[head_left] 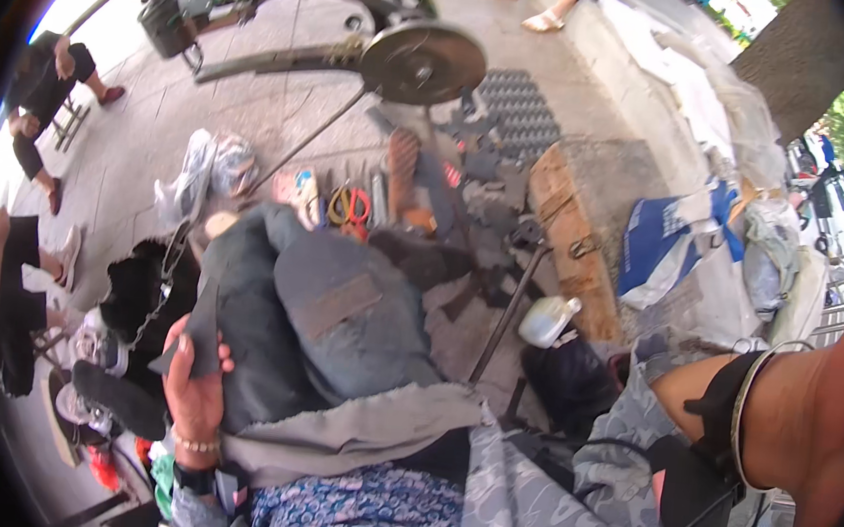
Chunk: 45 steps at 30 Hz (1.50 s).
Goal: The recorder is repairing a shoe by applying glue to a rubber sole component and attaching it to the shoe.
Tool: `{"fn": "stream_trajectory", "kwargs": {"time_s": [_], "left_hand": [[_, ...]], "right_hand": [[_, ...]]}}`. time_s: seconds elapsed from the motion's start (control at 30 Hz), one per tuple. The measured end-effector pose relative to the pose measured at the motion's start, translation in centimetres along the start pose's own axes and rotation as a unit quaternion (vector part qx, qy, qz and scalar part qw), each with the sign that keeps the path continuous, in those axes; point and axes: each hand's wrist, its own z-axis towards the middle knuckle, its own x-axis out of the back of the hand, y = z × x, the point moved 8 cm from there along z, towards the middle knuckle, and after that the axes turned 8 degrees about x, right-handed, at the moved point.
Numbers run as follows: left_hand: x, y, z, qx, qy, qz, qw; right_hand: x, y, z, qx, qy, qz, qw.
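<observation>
My left hand [196, 384] is closed around a dark grey, pointed piece of flat sheet material [203, 330], held up at the left side of my lap. Beside it, a dark cloth [264, 350] covers my legs, and a brownish rectangular piece [346, 307] lies on the rounded grey part over my knee. My right arm enters from the right edge, with a black strap and a metal bangle at the wrist. Part of my right hand [677, 388] shows beside grey patterned fabric [619, 421]; its fingers are hidden, so what it touches cannot be seen.
Ahead stands a hand-cranked machine with a round metal wheel [424, 63]. Scissors [350, 207], other tools and dark scraps lie on the pavement. To the right are a wooden board [575, 237], a white bottle [548, 320] and bags [680, 241]. People sit at the left.
</observation>
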Motion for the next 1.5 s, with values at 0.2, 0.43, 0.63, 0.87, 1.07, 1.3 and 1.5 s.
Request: {"fn": "stream_trajectory", "kwargs": {"time_s": [0.2,0.43,0.63,0.87,1.07,1.3,1.5], "left_hand": [[-0.5,-0.5,1.0,0.023,-0.015,0.009,1.000],[1.8,-0.6,0.3,0.005,0.037,0.035,0.999],[4.2,0.1,-1.2,0.016,0.144,0.032,0.989],[3.3,0.1,-0.5,0.059,0.168,0.054,0.983],[3.0,-0.4,-0.3,0.087,0.173,0.047,0.980],[2.9,-0.2,-0.1,0.072,0.149,0.054,0.985],[2.9,-0.7,0.1,0.056,0.135,0.033,0.989]], "right_hand": [[0.1,6.1,-4.6,-0.097,0.164,0.029,0.981],[0.6,14.1,-7.9,-0.135,0.219,0.063,0.964],[-5.0,29.5,-38.6,-0.660,0.014,-0.120,0.741],[-11.8,32.8,-47.5,-0.539,-0.392,-0.346,0.660],[-12.8,33.8,-52.0,-0.545,-0.458,-0.428,0.556],[-12.4,33.1,-50.1,-0.530,-0.362,-0.300,0.706],[-12.1,33.2,-51.3,-0.708,-0.192,-0.142,0.664]]}}
